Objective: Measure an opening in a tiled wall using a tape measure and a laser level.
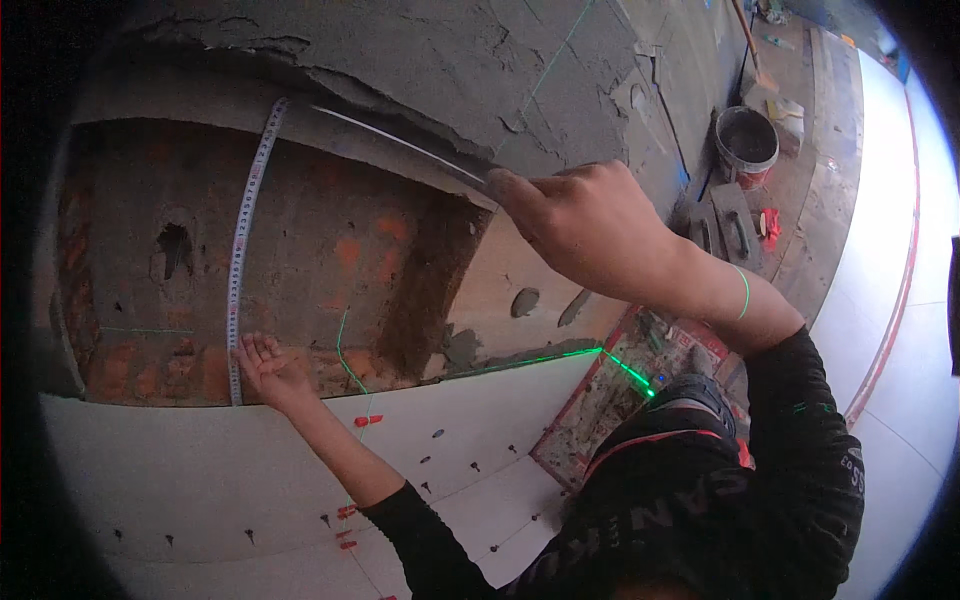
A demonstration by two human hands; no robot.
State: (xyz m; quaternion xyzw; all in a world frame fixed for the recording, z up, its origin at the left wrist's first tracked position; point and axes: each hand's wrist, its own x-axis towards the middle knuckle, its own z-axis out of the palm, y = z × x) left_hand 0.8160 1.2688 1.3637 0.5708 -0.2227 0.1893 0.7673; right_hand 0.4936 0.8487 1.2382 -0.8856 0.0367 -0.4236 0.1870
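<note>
A white tape measure blade (240, 235) spans the recess from its upper edge to the pale tiles below. My left hand (272, 372) lies beside the lower end of the blade, palm showing and fingers spread, fingertips at its edge. Farther right, my right hand (590, 225) is closed, thumb and fingers pinched on a thin bright strip (400, 143). The strip runs back toward the blade's top and looks like the same tape seen edge-on; no tape case shows. Brick and mortar patches line the recess (310, 230), with a dark hole in its back.
Rough grey mortar (430, 50) covers the wall above. White tiles (230, 460) with red clips and dark spacers line the wall below. A bucket (746, 140) and trowels (735, 222) lie at the right. Green laser lines (628, 372) cross the wall and floor.
</note>
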